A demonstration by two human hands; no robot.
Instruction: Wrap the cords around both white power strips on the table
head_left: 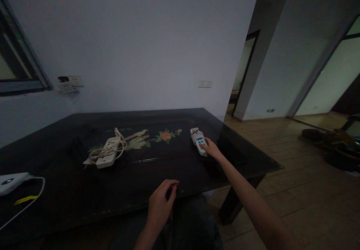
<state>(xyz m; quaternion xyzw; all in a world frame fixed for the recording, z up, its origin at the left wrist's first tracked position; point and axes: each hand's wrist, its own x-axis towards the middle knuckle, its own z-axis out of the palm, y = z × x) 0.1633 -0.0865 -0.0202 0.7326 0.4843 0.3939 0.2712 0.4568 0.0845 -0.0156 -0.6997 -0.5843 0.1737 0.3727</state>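
Note:
A white power strip with blue socket faces (201,146) lies near the right part of the dark table, its pale cord wound around its far end. My right hand (213,148) reaches out to it, with the thumb and fingers closed about its near half. Close to the table's front edge is my left hand (163,197), its fingers curled in towards the thumb with nothing seen between them. On the left part of the table sits a second white power strip (106,161), a loosely coiled cord lying over it.
The dark table (157,171) bears a painted bird and flower. At its left edge lie a white device (12,182), a white cable (42,186) and a yellow tag (26,200). Wall sockets (205,83) are behind. Dark items (334,141) rest on the floor at right.

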